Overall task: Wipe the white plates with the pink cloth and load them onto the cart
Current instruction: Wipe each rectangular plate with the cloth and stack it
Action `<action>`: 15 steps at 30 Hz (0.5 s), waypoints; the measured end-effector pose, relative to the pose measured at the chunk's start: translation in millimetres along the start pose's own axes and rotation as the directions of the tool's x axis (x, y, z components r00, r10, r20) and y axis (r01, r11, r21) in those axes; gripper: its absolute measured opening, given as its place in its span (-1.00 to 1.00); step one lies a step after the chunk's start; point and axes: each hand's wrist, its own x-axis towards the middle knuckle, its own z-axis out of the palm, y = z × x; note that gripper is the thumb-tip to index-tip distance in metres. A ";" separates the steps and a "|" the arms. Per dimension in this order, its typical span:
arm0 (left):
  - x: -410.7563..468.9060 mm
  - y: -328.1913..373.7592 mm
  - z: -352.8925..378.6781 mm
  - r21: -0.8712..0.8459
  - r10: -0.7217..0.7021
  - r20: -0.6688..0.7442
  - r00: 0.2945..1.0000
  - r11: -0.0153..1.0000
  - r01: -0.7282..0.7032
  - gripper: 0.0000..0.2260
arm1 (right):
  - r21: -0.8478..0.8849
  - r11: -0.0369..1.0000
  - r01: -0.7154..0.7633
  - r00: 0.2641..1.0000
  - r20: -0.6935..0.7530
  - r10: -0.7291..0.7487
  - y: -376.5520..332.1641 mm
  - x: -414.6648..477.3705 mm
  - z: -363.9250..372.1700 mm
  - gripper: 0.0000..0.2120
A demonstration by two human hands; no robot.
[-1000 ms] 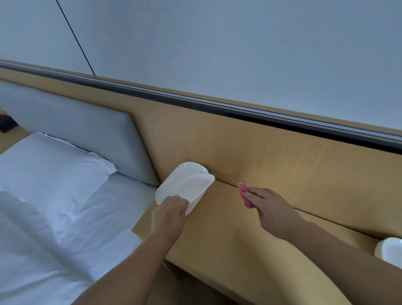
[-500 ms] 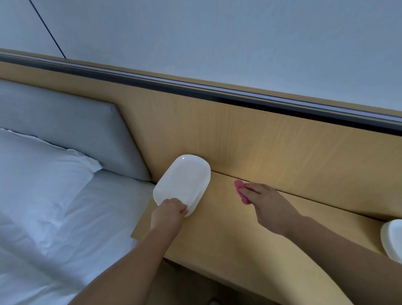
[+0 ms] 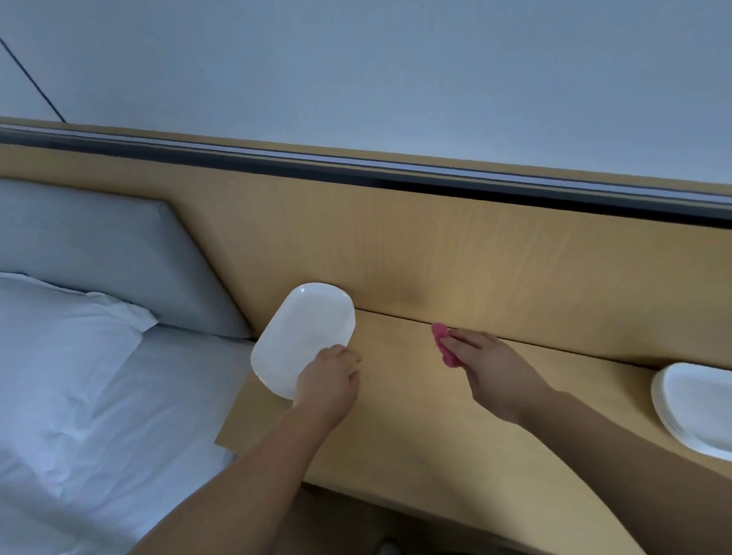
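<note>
- The white plate (image 3: 303, 333), oval and plain, is held tilted with its upper face turned towards the camera, over the left end of the wooden surface (image 3: 409, 430). Its left side reaches out past the end of the surface, above the bed. Its far end lies close to the wooden back panel (image 3: 462, 253); whether it touches the panel or the surface cannot be told.
- The left hand (image 3: 328, 377) grips the plate's near rim, fingers curled over the edge and the back of the hand facing up.
- The pink cloth (image 3: 445, 345) is bunched up in the right hand (image 3: 491, 366), just to the right of the plate and apart from it. Only a strip of it shows beyond the fingers, which close over it.
- The right hand is palm down, low over the surface and near the seam where the surface meets the back panel. Whether the cloth rests on the wood is not clear.
- A stack of white plates (image 3: 720, 415) lies flat on the surface at the far right, well apart from both hands and partly cut off by the frame.
- Left of the surface is a bed with a white sheet (image 3: 85, 435), a white pillow (image 3: 34, 335) and a grey padded headboard (image 3: 71, 241).
- A dark strip (image 3: 348, 170) runs along the top of the back panel, with a pale wall (image 3: 383, 59) above it.
</note>
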 end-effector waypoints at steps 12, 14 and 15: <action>35.6 183.7 69.0 -0.030 0.439 0.099 0.893 0.898 -0.438 -0.69 | 0.062 0.937 -0.343 0.902 -0.258 0.347 96.7 -156.0 -60.1 -0.54; 33.6 218.9 82.4 -0.032 0.482 0.114 0.868 0.876 -0.482 -0.68 | 0.052 0.906 -0.420 0.864 -0.284 0.417 113.2 -188.5 -67.8 -0.54; 32.2 235.0 89.4 -0.034 0.502 0.116 0.857 0.865 -0.501 -0.67 | 0.042 0.889 -0.456 0.844 -0.296 0.447 120.6 -203.7 -71.3 -0.57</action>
